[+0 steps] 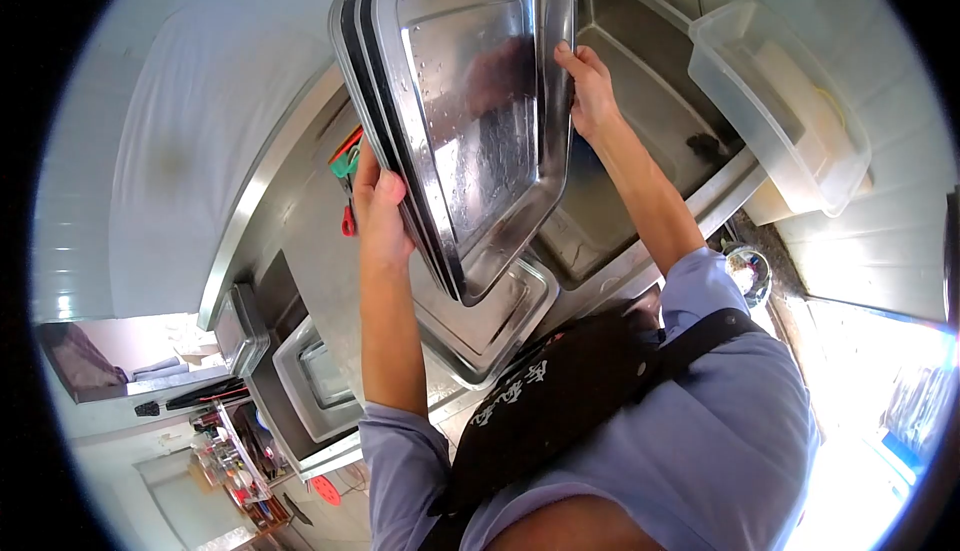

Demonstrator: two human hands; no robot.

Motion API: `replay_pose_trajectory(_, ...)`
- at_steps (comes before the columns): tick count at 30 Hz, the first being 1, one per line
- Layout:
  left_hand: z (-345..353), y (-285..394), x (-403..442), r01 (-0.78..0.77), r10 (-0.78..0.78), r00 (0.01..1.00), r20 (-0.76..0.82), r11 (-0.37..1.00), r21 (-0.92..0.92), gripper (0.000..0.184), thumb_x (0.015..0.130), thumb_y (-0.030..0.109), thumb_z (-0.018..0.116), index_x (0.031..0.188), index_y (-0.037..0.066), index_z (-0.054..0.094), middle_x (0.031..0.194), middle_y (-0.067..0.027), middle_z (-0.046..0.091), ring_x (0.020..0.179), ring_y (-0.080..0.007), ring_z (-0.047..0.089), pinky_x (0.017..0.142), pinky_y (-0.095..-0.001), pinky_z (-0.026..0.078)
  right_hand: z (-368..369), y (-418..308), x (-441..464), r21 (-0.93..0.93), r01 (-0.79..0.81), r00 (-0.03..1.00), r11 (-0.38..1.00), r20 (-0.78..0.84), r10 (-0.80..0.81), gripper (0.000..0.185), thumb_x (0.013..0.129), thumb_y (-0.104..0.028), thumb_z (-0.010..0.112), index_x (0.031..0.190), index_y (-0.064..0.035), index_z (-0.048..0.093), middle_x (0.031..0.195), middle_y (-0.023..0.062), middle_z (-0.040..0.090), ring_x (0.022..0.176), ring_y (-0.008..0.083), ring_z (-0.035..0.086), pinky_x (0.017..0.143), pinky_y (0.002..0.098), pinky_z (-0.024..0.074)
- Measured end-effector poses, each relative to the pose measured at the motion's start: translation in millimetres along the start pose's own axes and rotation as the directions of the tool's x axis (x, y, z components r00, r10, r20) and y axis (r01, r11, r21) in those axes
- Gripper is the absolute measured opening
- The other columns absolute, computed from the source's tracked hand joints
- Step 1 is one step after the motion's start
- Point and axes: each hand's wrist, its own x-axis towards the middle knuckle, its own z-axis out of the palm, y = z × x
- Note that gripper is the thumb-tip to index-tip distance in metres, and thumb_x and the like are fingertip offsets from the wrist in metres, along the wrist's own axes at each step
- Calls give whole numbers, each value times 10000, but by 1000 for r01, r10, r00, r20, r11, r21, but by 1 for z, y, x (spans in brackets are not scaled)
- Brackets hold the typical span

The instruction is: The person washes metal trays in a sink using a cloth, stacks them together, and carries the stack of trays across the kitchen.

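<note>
A nested stack of rectangular metal trays (480, 121) is lifted and tilted above the counter, with water drops on the inner face of the front one. My left hand (383, 206) grips its left edge, thumb on the near side, fingers partly hidden behind. On the right rim, my right hand (590, 86) holds on with the thumb over the edge; its other fingers are mostly hidden. Below the stack, another metal tray (500, 326) lies on the counter. Scissors with red handles (348, 219) and a green item (345, 163) lie behind my left hand.
A metal sink (640, 101) lies beyond my right arm. A translucent plastic bin (770, 101) stands at the right. At the lower left are a white basin (310, 376), more metal containers (243, 331) and a cluttered shelf (240, 466).
</note>
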Motion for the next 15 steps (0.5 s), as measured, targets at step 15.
replay_pose_trajectory(15,-16,-12,3,-52,52,999,7,999,2,455,919,389,496,1229,57,485,1062,-79,609,920,-195,627,781,-341,544,-5,25,13,-113,125,983,986,-119,-138,157,858,-134,647,879,-59,511,794,24,551,706,120,549,634,284,469)
